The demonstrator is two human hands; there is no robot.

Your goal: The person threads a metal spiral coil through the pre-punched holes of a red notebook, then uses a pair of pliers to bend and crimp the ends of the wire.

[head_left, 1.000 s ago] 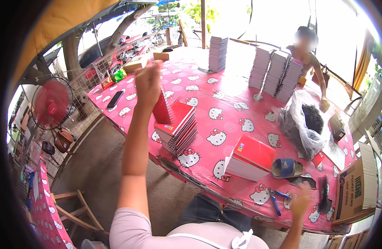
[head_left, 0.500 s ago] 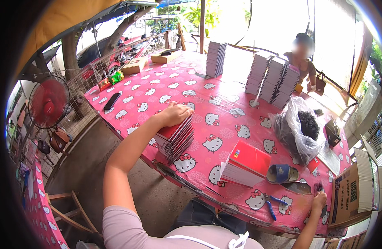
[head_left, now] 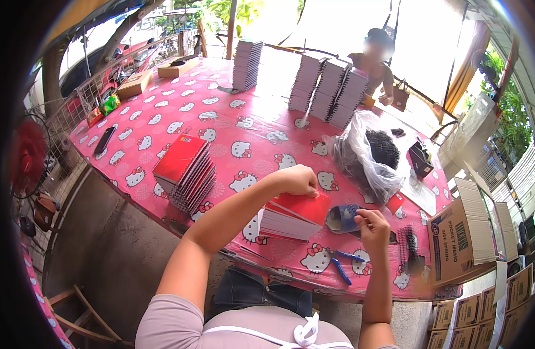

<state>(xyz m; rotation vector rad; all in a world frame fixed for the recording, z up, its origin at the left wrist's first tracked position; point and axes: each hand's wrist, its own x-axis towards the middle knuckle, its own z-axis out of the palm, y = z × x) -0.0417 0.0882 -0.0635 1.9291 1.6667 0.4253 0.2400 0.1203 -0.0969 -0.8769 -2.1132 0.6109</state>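
My left hand (head_left: 300, 180) is closed at the far edge of a stack of red-covered notebooks (head_left: 293, 221), its fingertips pinching the top red cover, which looks slightly raised. White page edges face me. Just right of the stack lies a blue and beige rounded object (head_left: 342, 218), its kind unclear. My right hand (head_left: 372, 225) is closed beside it, fingers pinched together; whatever they hold is too small to make out. Black wire coils (head_left: 407, 247) lie to the right of that hand. A pair of blue-handled pliers (head_left: 341, 270) rests near the table's front edge.
A stack of spiral-bound red notebooks (head_left: 186, 174) stands left. Taller notebook stacks (head_left: 320, 87) rise at the back, near another person (head_left: 375, 67). A plastic bag of black coils (head_left: 369, 157), a cardboard box (head_left: 462, 238) and a phone (head_left: 105, 140) are on the table (head_left: 238, 125).
My left hand has left the spiral-bound stack and moved right to the other red stack. My right hand has come left from the black coils. The view has turned right.
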